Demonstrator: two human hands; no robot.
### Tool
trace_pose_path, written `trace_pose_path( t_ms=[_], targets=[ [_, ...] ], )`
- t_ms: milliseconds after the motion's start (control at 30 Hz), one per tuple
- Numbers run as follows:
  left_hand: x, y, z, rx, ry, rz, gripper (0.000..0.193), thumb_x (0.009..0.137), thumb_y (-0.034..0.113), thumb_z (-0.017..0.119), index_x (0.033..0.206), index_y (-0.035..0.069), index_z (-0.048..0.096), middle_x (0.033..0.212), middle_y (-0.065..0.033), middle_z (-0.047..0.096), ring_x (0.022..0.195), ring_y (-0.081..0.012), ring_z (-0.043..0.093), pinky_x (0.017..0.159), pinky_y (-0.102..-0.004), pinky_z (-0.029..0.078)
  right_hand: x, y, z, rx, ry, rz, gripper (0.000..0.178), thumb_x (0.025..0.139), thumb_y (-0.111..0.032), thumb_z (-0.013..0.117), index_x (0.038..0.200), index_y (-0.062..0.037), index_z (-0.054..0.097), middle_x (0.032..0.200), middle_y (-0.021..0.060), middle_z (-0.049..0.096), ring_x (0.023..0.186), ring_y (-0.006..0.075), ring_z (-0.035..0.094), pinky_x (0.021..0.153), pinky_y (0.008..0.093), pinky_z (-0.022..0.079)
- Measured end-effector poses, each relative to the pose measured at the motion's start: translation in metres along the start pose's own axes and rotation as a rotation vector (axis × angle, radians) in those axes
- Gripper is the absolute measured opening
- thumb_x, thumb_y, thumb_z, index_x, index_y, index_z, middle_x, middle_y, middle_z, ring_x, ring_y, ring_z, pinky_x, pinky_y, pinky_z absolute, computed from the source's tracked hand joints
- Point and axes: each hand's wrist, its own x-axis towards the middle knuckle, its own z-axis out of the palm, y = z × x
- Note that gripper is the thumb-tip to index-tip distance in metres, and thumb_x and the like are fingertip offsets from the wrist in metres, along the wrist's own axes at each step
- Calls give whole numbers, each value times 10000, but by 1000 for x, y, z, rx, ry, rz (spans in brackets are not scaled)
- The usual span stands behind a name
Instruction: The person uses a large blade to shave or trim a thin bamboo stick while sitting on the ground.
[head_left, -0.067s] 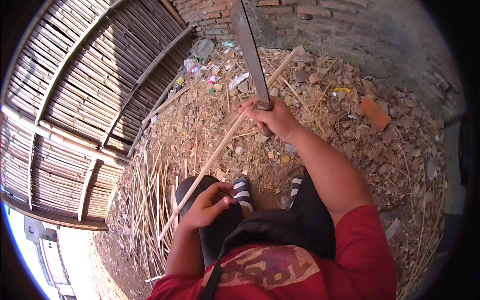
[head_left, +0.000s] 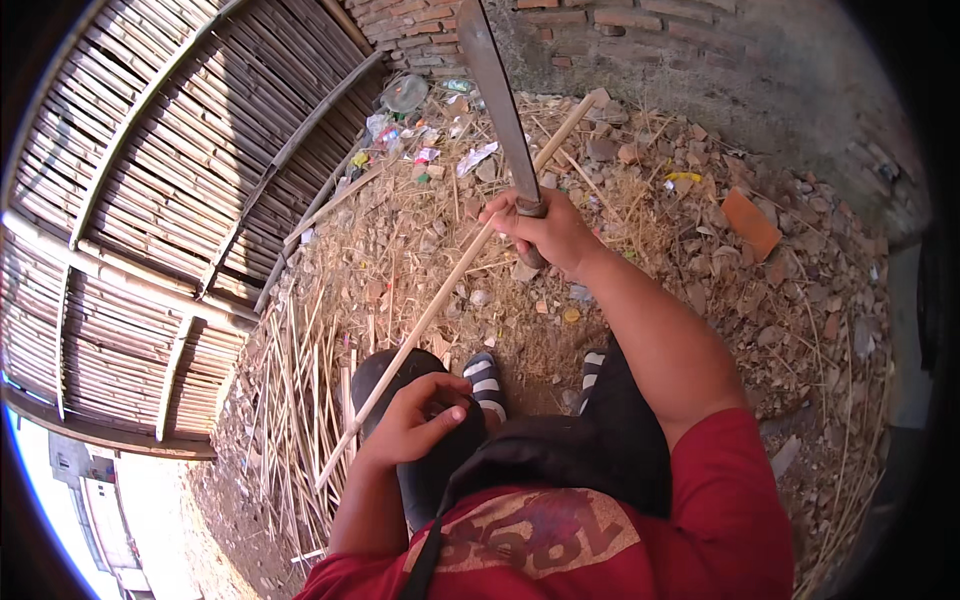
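My right hand is closed around the handle of a machete, whose broad blade points up and away toward the brick wall. Under that hand passes a long pale bamboo strip, which its fingers seem to pinch against the handle. The strip runs slantwise from the far rubble down across my left knee. Beside its near end, my left hand rests above the knee, fingers loosely curled and thumb apart, with nothing seen in it.
A heap of split bamboo strips lies to the left of my leg. Rubble, dry straw and litter cover the ground, with an orange tile piece at right. A bamboo slat panel leans at left; a brick wall stands behind.
My left hand has turned slightly and its fingers have curled in a little. The right hand, machete and bamboo strip are almost unmoved.
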Motion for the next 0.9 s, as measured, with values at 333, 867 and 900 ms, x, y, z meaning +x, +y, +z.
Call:
trace_pose_path(
  t_ms=[333,867,900],
  targets=[
    [-69,-21,-40,1137,829,174,389,873,242,776,1163,33,623,1169,-187,596,1079,-389,574,949,-484,454,0,3,2,-54,40,41,204,896,-188,780,1034,-49,726,967,55,731,657,72,602,564,257,497],
    [-121,-63,-42,1000,648,-249,446,1027,375,564,758,19,546,673,-246,597,652,-483,599,593,-565,429,1,13,-13,-807,151,-51,343,846,-335,800,1076,-91,732,888,100,728,792,234,695,742,394,538],
    [-122,-63,-42,993,646,-260,449,1032,377,556,761,19,549,674,-246,598,656,-483,600,594,-563,430,-2,7,-9,-899,131,-21,342,837,-346,800,1064,-99,734,873,109,724,801,261,702,756,416,536]
  ],
)
